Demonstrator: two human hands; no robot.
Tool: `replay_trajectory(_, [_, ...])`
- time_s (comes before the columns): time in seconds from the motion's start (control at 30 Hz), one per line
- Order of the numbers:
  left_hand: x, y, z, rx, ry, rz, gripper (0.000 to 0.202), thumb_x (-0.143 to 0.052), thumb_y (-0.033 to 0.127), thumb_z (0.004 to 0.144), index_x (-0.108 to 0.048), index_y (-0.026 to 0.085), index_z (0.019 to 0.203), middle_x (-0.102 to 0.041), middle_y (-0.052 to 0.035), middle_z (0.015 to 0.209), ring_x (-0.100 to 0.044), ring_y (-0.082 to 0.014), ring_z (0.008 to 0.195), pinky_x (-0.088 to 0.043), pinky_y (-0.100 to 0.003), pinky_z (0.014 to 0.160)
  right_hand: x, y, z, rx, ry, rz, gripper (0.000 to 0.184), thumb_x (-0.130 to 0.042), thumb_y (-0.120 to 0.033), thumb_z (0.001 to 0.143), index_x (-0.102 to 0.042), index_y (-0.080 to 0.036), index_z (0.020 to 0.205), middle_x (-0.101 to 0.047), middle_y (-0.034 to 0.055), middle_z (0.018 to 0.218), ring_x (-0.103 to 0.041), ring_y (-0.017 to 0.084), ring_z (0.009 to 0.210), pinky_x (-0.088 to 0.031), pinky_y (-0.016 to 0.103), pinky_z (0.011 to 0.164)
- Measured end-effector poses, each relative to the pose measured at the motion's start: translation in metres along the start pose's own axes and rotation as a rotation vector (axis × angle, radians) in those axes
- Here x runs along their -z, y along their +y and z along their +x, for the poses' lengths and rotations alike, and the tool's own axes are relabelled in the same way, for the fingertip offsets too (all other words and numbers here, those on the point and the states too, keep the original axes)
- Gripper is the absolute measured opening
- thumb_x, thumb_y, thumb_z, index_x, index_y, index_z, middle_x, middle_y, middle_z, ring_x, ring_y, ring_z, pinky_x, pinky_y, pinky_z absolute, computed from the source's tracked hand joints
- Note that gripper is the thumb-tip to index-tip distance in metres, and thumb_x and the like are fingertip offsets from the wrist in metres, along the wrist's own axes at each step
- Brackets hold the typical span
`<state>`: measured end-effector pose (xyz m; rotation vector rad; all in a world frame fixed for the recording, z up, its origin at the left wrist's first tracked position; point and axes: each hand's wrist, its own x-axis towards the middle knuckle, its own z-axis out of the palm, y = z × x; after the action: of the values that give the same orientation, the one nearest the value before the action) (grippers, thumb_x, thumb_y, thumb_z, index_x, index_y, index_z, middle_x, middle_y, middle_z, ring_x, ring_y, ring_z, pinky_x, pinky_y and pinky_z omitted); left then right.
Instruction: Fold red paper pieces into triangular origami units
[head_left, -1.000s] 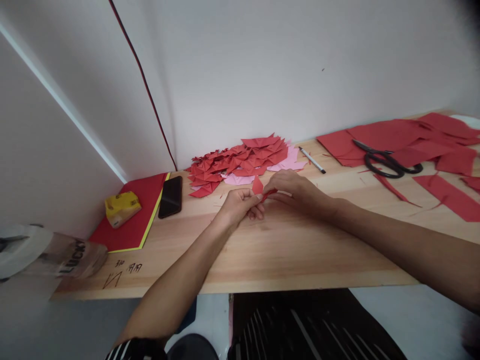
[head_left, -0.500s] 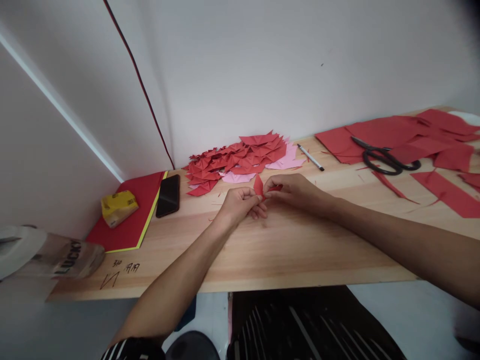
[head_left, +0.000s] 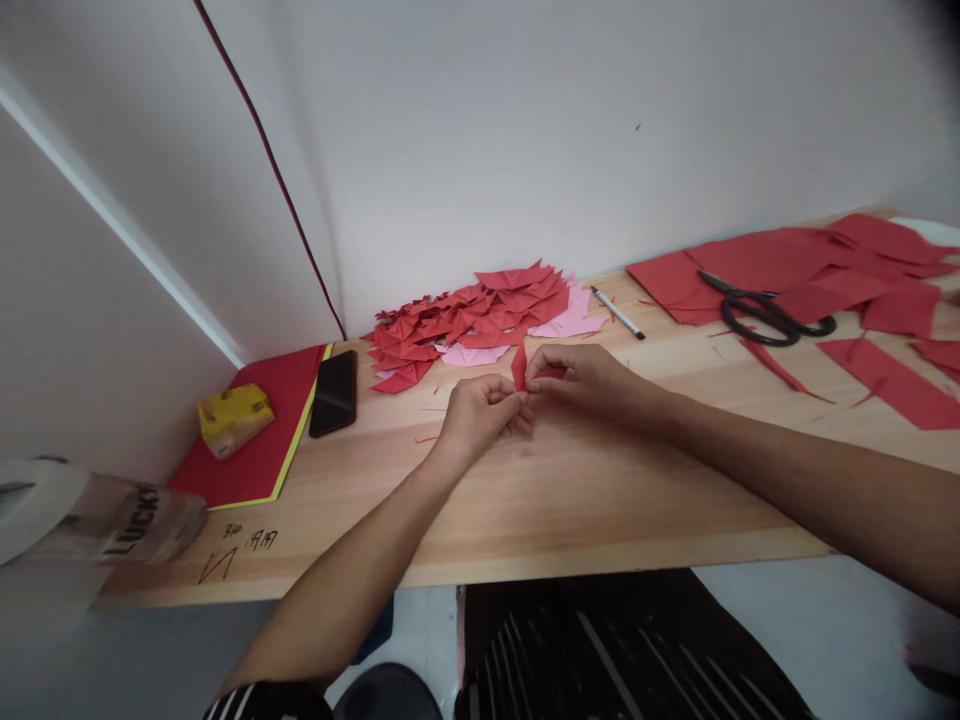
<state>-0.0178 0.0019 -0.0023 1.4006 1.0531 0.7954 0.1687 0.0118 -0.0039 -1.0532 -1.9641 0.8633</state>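
Observation:
Between my two hands, just above the wooden table, is a small piece of folded red paper (head_left: 520,366). My left hand (head_left: 484,408) pinches its lower left side with thumb and fingers. From the right, my right hand (head_left: 568,370) pinches the same paper, its fingertips close to those of the left. Fingers hide most of the paper; a narrow pointed part sticks up. Right behind the hands lies a heap of folded red paper pieces (head_left: 480,312), with several pink paper pieces (head_left: 566,315) under and beside it.
Scissors (head_left: 776,312) with black handles lie on red paper sheets (head_left: 697,265) at the right. A marker (head_left: 618,313) rests behind my right hand. At left are a phone (head_left: 334,393), a red folder (head_left: 247,480) with a yellow wrapped packet (head_left: 235,418), and a bottle (head_left: 142,515).
The paper between my fingers has turned slightly, and its upright part looks narrower. Both hands keep their pinch in nearly the same place. The view has shifted a little.

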Motion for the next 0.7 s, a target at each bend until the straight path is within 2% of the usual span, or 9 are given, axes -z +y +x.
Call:
replay_trajectory(0.3, [0.0015, 0.0016, -0.0015, -0.046, 0.003, -0.022, 0.017, -0.062, 0.026, 0.081, -0.057, 0.012, 0.073, -0.070, -0.0058, 0.065, -0.065, -0.0120, 0.050, -0.040, -0.017, 0.042, 0.0090, 0.0026, 0.0050, 0.021, -0.044, 0.040, 0.020, -0.059, -0.040, 0.083, -0.065, -0.020, 0.083, -0.068, 0.0040, 0.087, -0.060, 0.017, 0.077, -0.044, 0.031, 0.070])
replay_trajectory(0.4, [0.0017, 0.0006, -0.0025, -0.085, -0.013, 0.032, 0.014, -0.064, 0.026, 0.080, -0.059, 0.013, 0.075, -0.069, -0.0041, 0.064, -0.064, -0.0116, 0.051, -0.041, -0.017, 0.044, 0.0081, 0.0005, 0.0050, 0.004, -0.006, -0.013, 0.019, -0.060, -0.039, 0.082, -0.064, -0.020, 0.077, -0.067, 0.0039, 0.082, -0.058, 0.017, 0.074, -0.043, 0.030, 0.067])
replay_trajectory(0.53, [-0.0001, 0.0013, -0.0044, -0.113, 0.030, 0.099, 0.013, -0.064, 0.024, 0.080, -0.060, 0.013, 0.073, -0.067, -0.0025, 0.059, -0.060, -0.0091, 0.047, -0.040, -0.017, 0.046, 0.0061, -0.0020, 0.0041, 0.008, -0.010, -0.051, 0.017, -0.061, -0.035, 0.082, -0.065, -0.020, 0.076, -0.066, 0.0028, 0.080, -0.057, 0.016, 0.073, -0.042, 0.029, 0.067])
replay_trajectory(0.7, [-0.0041, 0.0059, -0.0059, -0.072, 0.051, 0.067, 0.015, -0.063, 0.021, 0.080, -0.061, 0.013, 0.068, -0.066, -0.0023, 0.057, -0.058, -0.0083, 0.044, -0.039, -0.017, 0.044, 0.0048, 0.0014, 0.0042, -0.001, -0.012, 0.035, 0.018, -0.062, -0.037, 0.081, -0.063, -0.020, 0.077, -0.066, 0.0028, 0.083, -0.059, 0.016, 0.076, -0.044, 0.029, 0.070])
